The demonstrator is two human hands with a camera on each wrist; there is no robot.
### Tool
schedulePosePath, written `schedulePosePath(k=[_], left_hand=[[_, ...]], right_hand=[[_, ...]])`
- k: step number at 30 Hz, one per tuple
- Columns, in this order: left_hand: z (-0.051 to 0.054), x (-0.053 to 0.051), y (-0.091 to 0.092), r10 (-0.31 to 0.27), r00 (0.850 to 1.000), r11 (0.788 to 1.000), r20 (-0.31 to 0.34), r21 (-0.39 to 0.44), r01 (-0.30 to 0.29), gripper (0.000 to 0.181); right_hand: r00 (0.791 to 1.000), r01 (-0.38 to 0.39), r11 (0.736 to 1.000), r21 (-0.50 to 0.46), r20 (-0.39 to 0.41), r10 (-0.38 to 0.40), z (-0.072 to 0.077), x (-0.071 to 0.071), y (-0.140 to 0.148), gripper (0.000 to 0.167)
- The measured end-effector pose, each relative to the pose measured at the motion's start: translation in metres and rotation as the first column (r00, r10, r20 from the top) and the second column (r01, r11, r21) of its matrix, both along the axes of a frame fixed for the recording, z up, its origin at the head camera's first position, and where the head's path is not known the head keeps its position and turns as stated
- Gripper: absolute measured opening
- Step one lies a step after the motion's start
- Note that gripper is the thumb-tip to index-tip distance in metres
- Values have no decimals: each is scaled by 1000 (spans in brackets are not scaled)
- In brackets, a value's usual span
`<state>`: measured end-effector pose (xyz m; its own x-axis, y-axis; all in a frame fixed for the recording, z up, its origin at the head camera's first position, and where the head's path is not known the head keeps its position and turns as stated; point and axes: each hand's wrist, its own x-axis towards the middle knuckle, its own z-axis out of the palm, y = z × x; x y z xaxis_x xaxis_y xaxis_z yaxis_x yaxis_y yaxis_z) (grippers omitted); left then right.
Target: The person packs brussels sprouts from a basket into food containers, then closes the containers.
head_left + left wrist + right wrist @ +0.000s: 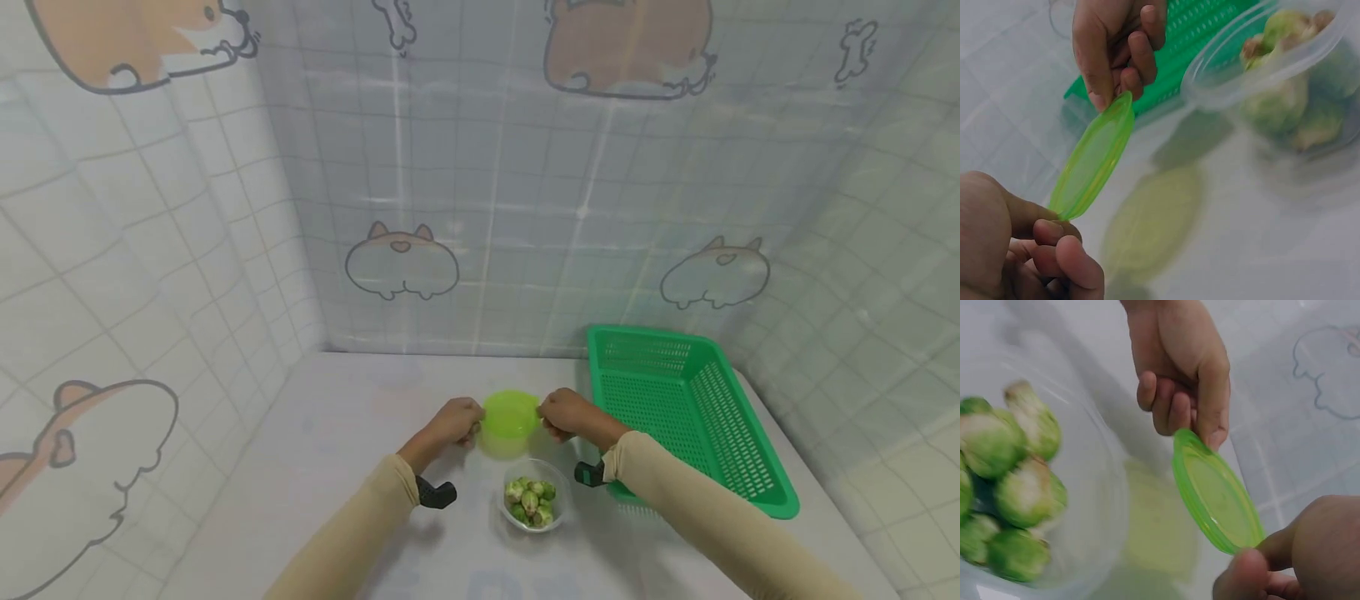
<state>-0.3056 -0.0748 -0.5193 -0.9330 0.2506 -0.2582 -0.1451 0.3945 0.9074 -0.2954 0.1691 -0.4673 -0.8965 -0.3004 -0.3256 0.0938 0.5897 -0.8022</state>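
Between both hands hangs a translucent lime-green round lid (511,415), held above the table and casting a yellow-green shadow. My left hand (456,421) pinches its left edge between thumb and fingers. On the opposite edge, my right hand (566,414) pinches it the same way. The left wrist view shows the lid (1092,159) tilted, with a raised rim. Nearer to me stands a clear plastic bowl (564,500) holding several Brussels sprouts (530,502). In the right wrist view the sprouts (1022,490) have green leaves and pale, browned stem ends.
A green perforated plastic basket (652,400) stands at the right, partly behind my right forearm. The white table (360,400) meets a wall covering (495,183) with a grid and cartoon dogs at the back and both sides.
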Motion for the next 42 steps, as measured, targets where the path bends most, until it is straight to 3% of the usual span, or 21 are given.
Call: schedulePosePath(k=[5, 14, 23, 30, 35, 38, 42], left_hand=[[5, 17, 0, 9, 1000, 999, -15, 38, -9, 22], [16, 51, 2, -29, 999, 995, -30, 93, 32, 23], [25, 78, 9, -119, 991, 987, -58, 104, 124, 30], [25, 97, 9, -165, 984, 982, -67, 77, 170, 32], [21, 107, 9, -158, 985, 985, -73, 57, 162, 28], [16, 110, 10, -142, 987, 988, -70, 44, 145, 26], [9, 113, 13, -127, 989, 991, -79, 25, 129, 24]], right_hand=[[999, 1, 1000, -26, -51, -2, 4, 17, 3, 38], [991, 77, 997, -26, -107, -79, 13, 53, 8, 25], [977, 111, 994, -21, -183, -113, 17, 86, 18, 20], [972, 105, 992, -70, -202, -118, 13, 117, 24, 21], [976, 103, 990, -96, -180, -119, 1, 133, 24, 23], [972, 138, 983, -120, -177, -158, -7, 140, 21, 21], [948, 220, 969, -115, -208, -240, -15, 145, 16, 18]])
